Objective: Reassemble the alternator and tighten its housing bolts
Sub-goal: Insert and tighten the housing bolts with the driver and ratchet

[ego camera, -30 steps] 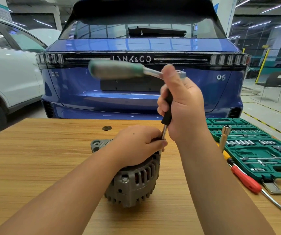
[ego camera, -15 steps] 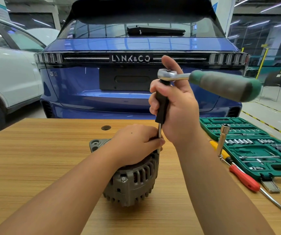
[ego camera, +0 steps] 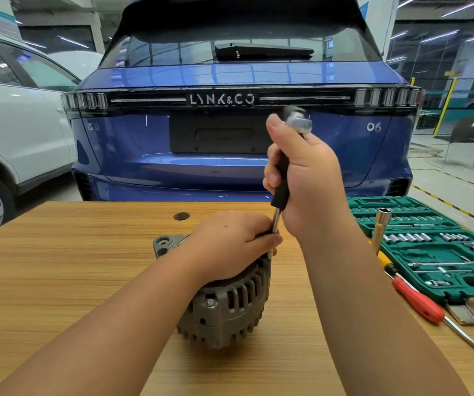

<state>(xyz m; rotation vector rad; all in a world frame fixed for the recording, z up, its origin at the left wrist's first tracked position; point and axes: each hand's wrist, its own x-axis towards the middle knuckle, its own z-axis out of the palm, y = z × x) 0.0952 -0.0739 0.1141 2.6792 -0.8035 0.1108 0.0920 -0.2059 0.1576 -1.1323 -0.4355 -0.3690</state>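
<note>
Head view: the alternator [ego camera: 224, 307] sits on the wooden table [ego camera: 58, 281] at lower centre, its housing halves already joined, so the job looks late-stage, with bolt tightening under way. Left hand [ego camera: 230, 244] presses on top of it, fingers curled round the metal shaft. Right hand [ego camera: 304, 181] grips the black extension bar [ego camera: 281, 178] upright above one bolt. How many bolts remain is unclear. Half a second ago the ratchet's green handle pointed right; now only its blurred head [ego camera: 298, 121] shows.
</note>
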